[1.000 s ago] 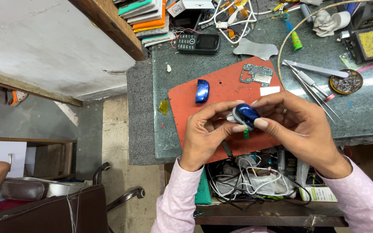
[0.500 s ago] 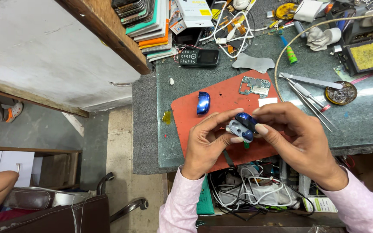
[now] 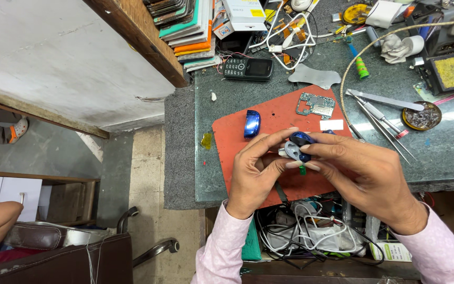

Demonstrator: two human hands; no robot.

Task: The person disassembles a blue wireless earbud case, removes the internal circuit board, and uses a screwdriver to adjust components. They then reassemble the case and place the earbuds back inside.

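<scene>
A grey-green stone workbench (image 3: 447,152) fills the right half of the frame, with a bare concrete wall and floor in the upper and lower left. On the bench, near the middle of the frame, lies an orange-red work mat (image 3: 237,152). Below the bench edge, at the bottom centre, a tangle of white and black cables (image 3: 300,236) sits on a lower shelf.

The person's left hand (image 3: 256,176) and right hand (image 3: 366,176), both in pale pink sleeves, meet over the mat at the centre of the frame. Together they grip a small blue and grey device (image 3: 298,147), the left thumb and fingers pinching its left end, the right fingers closed over its top and right side. The device is held just above the mat, not resting on it.

In the upper middle, a black keypad phone (image 3: 248,68) lies on the bench. A stack of coloured books (image 3: 190,31) stands upper centre. On the mat's upper right lies a green circuit board (image 3: 316,105), and to its upper left a glossy blue shell piece (image 3: 251,123). Metal tweezers (image 3: 384,118) rest on the bench to the right.
</scene>
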